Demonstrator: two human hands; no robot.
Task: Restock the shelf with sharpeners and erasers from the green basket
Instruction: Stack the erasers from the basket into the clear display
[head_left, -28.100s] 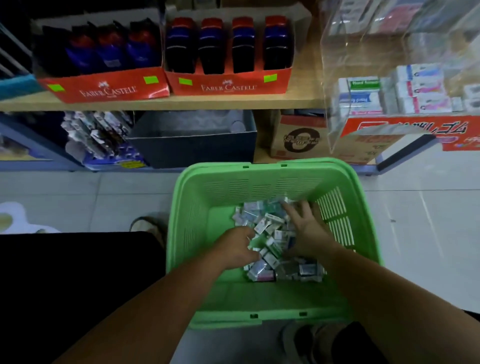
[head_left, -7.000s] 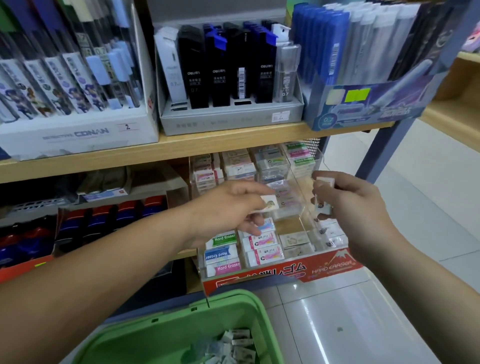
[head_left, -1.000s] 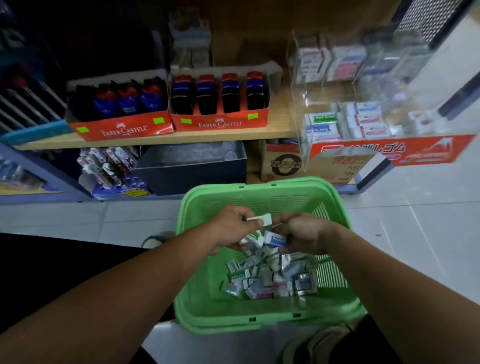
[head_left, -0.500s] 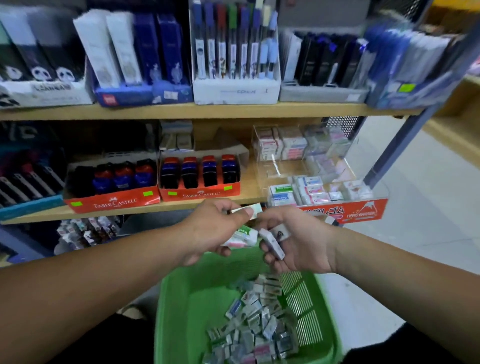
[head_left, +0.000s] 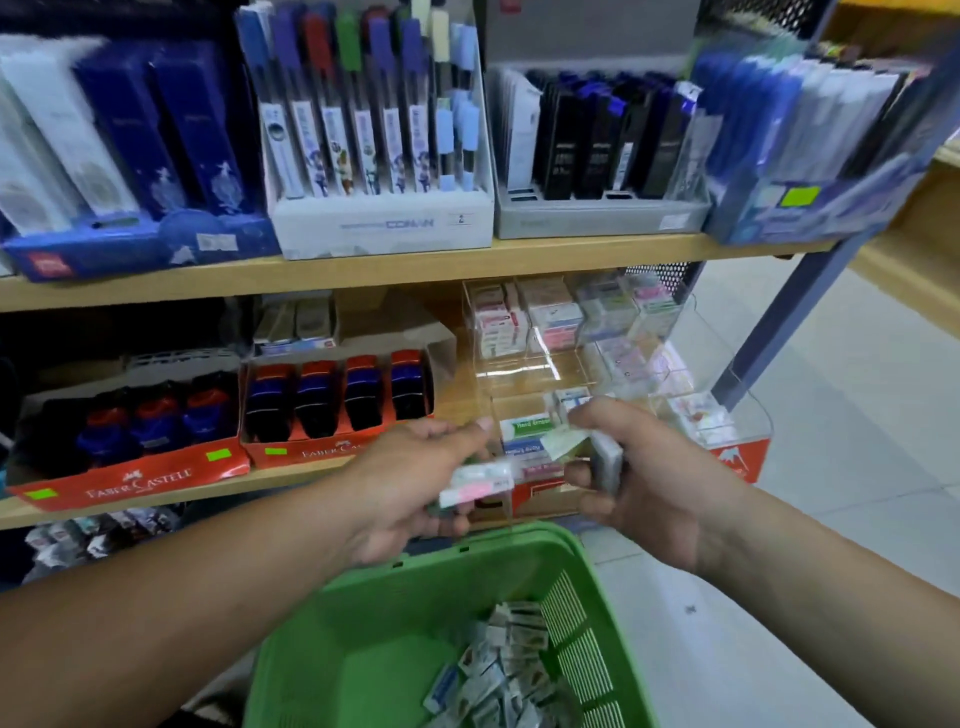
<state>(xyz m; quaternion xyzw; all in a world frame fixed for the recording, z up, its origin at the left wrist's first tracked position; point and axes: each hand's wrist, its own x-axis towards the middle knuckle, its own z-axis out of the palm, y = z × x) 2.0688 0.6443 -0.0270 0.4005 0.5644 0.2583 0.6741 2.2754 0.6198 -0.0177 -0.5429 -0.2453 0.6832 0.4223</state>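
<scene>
Though most of the small wrapped packs (head_left: 498, 670) lie heaped in the bottom of the green basket (head_left: 519, 541) at the lower middle of the frame, a few are up in the hands at the centre. The left hand (head_left: 410, 483) has its fingers curled round a white pack (head_left: 475, 483) with a pink stripe. The right hand (head_left: 649, 483) clutches a grey-white block (head_left: 608, 460), with a pale greenish pack (head_left: 563, 442) poking out by the thumb. Blur hides which are erasers and which sharpeners. Both hands hover just in front of the clear tiered display (head_left: 727, 358) at centre right, whose compartments hold labelled erasers. This looks to me like the stocking step itself: a handful out of the basket, ready to be placed. Next, I'd judge, each pack needs matching to its compartment and lowering over the clear front wall. Red boxes of sharpeners (head_left: 337, 400) stand left of the display on the wooden shelf (head_left: 283, 479).
</scene>
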